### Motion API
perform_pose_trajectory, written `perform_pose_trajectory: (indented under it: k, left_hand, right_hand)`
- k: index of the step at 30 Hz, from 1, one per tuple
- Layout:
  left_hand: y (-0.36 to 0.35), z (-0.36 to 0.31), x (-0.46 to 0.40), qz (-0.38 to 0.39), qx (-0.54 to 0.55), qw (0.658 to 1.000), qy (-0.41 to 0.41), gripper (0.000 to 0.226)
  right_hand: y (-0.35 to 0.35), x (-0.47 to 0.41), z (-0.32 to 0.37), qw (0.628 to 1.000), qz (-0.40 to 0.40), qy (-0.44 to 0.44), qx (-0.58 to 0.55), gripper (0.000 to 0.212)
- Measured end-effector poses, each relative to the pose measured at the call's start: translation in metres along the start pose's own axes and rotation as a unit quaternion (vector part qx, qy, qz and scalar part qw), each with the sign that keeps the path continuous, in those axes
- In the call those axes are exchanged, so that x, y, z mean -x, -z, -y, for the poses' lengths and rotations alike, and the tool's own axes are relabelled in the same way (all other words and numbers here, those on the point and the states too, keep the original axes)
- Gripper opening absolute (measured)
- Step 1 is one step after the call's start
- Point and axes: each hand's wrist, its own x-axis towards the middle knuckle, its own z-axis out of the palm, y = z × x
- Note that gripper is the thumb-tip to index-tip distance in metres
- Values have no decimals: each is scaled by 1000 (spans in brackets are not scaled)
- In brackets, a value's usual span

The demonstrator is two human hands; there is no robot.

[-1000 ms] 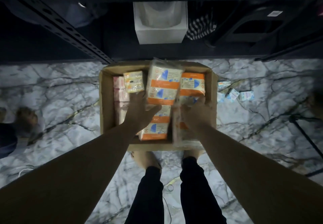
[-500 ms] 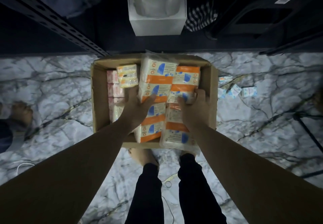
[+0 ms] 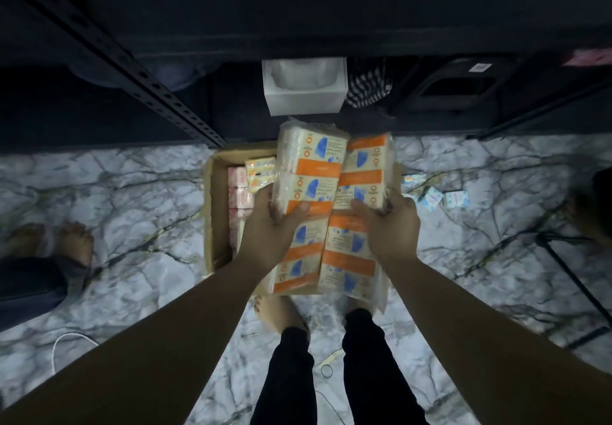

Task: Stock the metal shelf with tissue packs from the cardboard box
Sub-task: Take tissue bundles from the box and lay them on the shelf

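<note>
Marble-patterned floor (image 3: 132,199), white with dark veins. A cardboard box (image 3: 212,219) sits on it just in front of the dark metal shelf (image 3: 159,93). Right of the box, a few small blue-and-white packets (image 3: 430,196) lie scattered on the tiles. A white cable (image 3: 66,341) loops at lower left; a small ring (image 3: 327,371) lies between the standing person's legs. On the shelf's lowest level: a white tissue box (image 3: 304,93), with striped cloth (image 3: 367,88) beside it, and a black container (image 3: 453,93) further right.

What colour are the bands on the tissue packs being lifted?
Orange bands on the plastic-wrapped tissue packs, with blue marks; clearest in the head view.
</note>
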Motion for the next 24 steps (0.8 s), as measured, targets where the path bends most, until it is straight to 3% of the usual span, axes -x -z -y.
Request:
perform_pose_trajectory:
  k: [13,17,24]
  left_hand:
    - [77,-191,183,-32,49,991,-117,45]
    - [94,-236,234,-32,88,979,-179,44]
    - [110,-291,277,-25,127,958,-255,52]
  right_hand:
    - [150,158,193,979,-75,168,-84,31]
    - [180,204,224,963,-96,194,-158,39]
    - [221,246,266,927,-183,273,-178,50]
